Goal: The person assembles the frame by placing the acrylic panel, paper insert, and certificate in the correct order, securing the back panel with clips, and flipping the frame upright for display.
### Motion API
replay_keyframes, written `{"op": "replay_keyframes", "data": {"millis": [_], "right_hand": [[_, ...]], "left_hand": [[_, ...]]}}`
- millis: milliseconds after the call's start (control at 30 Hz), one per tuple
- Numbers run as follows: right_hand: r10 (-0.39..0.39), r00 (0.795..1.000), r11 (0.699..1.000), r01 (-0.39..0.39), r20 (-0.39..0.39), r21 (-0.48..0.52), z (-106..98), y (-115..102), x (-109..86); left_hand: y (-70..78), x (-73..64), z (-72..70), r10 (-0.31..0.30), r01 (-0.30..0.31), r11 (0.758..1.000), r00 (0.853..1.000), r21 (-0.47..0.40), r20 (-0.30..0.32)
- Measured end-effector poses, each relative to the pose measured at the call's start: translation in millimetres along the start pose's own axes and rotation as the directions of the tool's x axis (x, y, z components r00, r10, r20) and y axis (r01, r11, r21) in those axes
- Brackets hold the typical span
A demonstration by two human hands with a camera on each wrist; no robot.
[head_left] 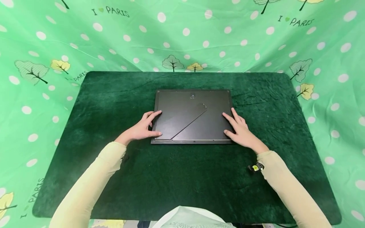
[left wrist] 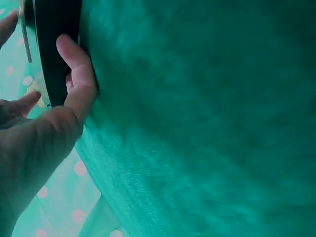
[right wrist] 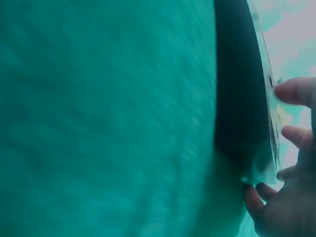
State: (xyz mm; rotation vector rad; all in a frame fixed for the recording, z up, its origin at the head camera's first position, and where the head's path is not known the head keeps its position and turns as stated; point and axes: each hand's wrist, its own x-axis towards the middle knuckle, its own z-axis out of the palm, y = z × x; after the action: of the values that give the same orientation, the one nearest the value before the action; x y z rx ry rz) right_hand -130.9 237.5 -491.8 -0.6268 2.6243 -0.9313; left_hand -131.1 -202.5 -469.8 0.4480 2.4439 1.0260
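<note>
A black picture frame [head_left: 185,114] lies back side up on the dark green cloth, its long slanted stand folded against the backing. My left hand [head_left: 139,128] grips its left edge, thumb and a finger on top. In the left wrist view, bent fingers of the left hand [left wrist: 54,113] touch the dark side of the picture frame [left wrist: 54,24]. At the right edge my right hand [head_left: 240,131] holds it, thumb and index on the backing. Other fingers of the right hand [right wrist: 284,207] reach the side of the picture frame [right wrist: 242,84] in the right wrist view.
The dark green cloth [head_left: 182,183] covers a table with rounded corners. A green curtain [head_left: 182,38] with white dots and printed trees surrounds it on the far side, left and right. A small dark device with a yellow-green part [head_left: 256,167] sits at the right wrist.
</note>
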Motion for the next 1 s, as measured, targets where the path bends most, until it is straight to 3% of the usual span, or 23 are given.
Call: {"op": "replay_keyframes", "data": {"millis": [167,467,1000], "right_hand": [[-0.013,1.0,0.997,0.011,0.022,0.071,-7,8,8.5],[-0.077,0.996,0.996,0.076,0.032,0.035,-9,9,6.5],[-0.065,0.997,0.998,0.064,0.045,0.023,-10,10,9.5]], "left_hand": [[-1.4,11.2,1.4,-0.024,0.023,0.999,1.0,0.035,0.012],[1.2,11.3,-0.4,0.0,0.001,0.999,1.0,0.036,-0.026],[-4.2,13.9,-0.5,-0.016,0.015,1.0,0.998,-0.024,-0.067]]}}
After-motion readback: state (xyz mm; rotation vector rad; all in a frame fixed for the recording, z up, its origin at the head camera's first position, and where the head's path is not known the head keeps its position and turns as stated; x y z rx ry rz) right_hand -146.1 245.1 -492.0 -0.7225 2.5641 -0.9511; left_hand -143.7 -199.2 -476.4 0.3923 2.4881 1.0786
